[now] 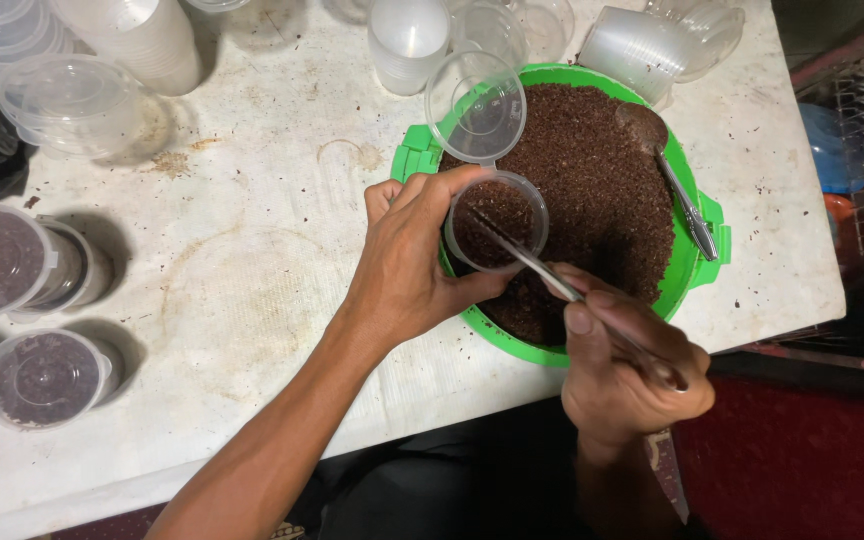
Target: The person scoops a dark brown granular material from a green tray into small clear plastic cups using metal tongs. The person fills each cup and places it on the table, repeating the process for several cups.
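We see the left hand (417, 265) with its fingers wrapped round a small clear cup (497, 221), its hinged lid (476, 107) standing open on the far side. The cup is nearly full of brown crumbs and sits over a green tub (697, 262) of the same crumbs on the white surface (272, 200). The right hand (627, 375) has its fingers closed on a metal spoon (532, 265) whose tip reaches into the cup. Another spoon (674, 180) lies in the tub. Filled, lidded cups (42, 378) stand at the near left.

Stained white table (252, 300); red floor (802, 450)
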